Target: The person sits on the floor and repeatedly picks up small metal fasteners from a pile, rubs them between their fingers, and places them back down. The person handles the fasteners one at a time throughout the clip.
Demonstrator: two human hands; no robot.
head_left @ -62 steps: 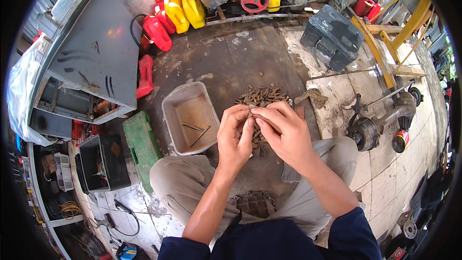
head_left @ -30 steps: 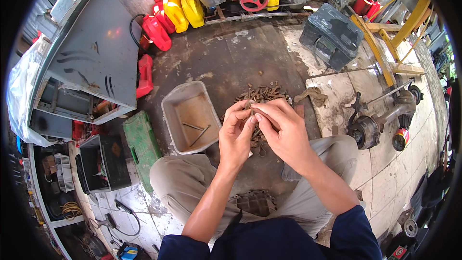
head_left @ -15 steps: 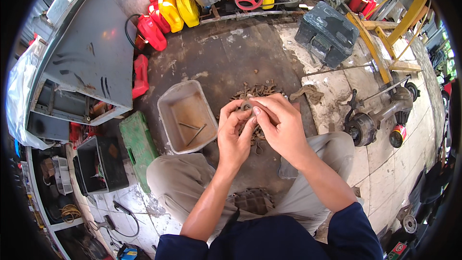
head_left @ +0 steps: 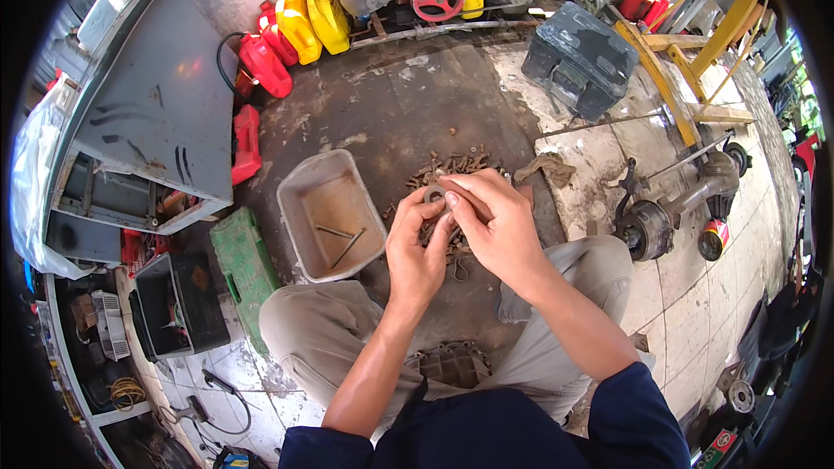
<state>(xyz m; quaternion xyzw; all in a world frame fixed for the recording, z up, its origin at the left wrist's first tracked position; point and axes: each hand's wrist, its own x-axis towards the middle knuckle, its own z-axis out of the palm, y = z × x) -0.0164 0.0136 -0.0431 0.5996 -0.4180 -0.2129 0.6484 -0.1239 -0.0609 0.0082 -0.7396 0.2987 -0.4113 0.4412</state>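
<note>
My left hand [head_left: 412, 252] and my right hand [head_left: 495, 224] meet in front of me, fingers pinched around a small metal ring [head_left: 434, 194]. It looks like a washer or a nut, and the fingertips cover part of it. Under and beyond the hands lies a pile of rusty bolts [head_left: 469, 161] on the dark floor, partly hidden by them. Left of the hands stands a grey plastic tub [head_left: 289, 217] with a dirty, brownish inside. Two long thin metal rods or bolts [head_left: 351, 248] rest on its bottom.
A green case [head_left: 241, 269] and an open black crate [head_left: 201, 300] stand at the left, below a grey metal cabinet [head_left: 165, 78]. At the far right sit a black toolbox [head_left: 580, 59] and an axle-like metal part [head_left: 647, 227]. A brown rag [head_left: 549, 168] lies near the bolts.
The whole view has shifted slightly. Both hands keep their hold on the ring, with the fingers moved a little around it and its hole showing more plainly.
</note>
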